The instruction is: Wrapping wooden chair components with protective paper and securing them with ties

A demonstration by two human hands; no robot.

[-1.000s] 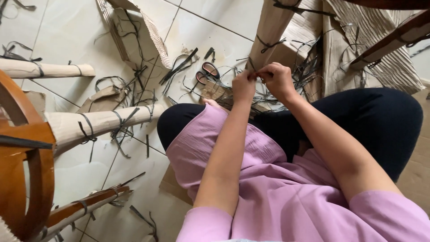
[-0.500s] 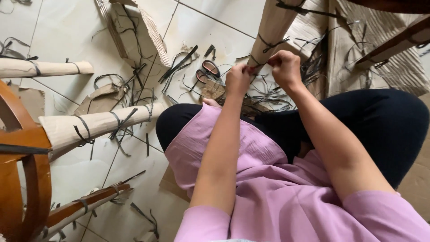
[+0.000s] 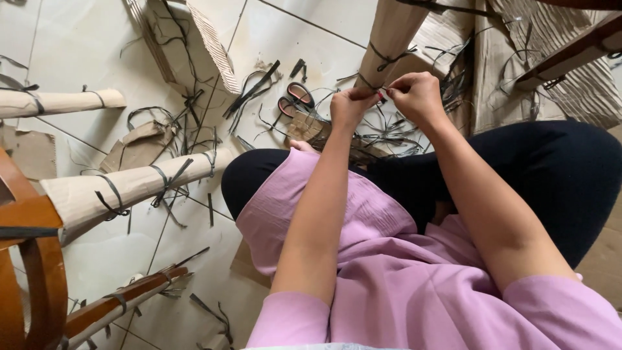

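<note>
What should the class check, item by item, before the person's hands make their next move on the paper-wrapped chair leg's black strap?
1. Both hands at the strap: left hand and right hand pinch the black strap: ok.
2. Strap around the wrapped leg: ok.
3. Knot state: cannot tell, fingers hide it.
4. Scissors within reach on the floor: ok.
5. Floor free of strap scraps: not ok.

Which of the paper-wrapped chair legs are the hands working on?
The upright one at top centre. Both the left hand and right hand pinch its dark tie; the other wrapped legs lie apart at left, untouched.
</note>
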